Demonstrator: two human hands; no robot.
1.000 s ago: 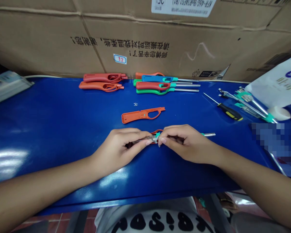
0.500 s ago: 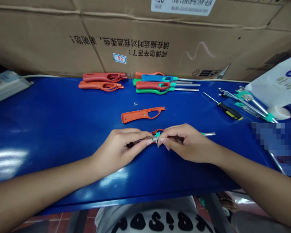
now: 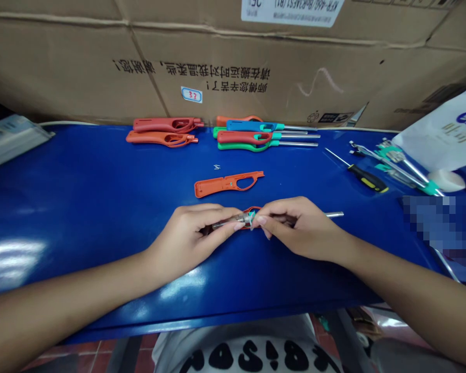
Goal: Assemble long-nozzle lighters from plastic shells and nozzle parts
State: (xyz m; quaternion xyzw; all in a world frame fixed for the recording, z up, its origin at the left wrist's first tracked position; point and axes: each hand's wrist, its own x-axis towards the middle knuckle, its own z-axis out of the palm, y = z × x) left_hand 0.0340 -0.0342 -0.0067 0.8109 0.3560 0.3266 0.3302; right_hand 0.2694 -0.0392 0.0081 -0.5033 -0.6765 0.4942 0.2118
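In the head view, my left hand [image 3: 194, 228] is closed on a clear fuel tank [image 3: 223, 224], gripped between thumb and fingers. My right hand [image 3: 301, 225] is pinched at the tank's right end, where a small teal part [image 3: 251, 215] shows. What exactly the right fingertips hold is hidden. An orange lighter shell half [image 3: 252, 209] lies partly covered beneath both hands. To the right of my right hand, a metal tube [image 3: 335, 214] sticks out. Just beyond the hands, another orange shell half [image 3: 215, 186] lies with its hollow inside up.
Tiny screws [image 3: 216, 167] lie behind the loose half. Red and orange handles [image 3: 161, 138] and several lighters with metal tubes [image 3: 248, 137] line the cardboard box [image 3: 93, 77]. A screwdriver [image 3: 367, 177], tube assemblies [image 3: 402, 160] and a white bag [image 3: 442, 132] are at right.
My hands have shifted only slightly. More of the clear tank now shows between my left fingers, and the teal part has tilted a little.
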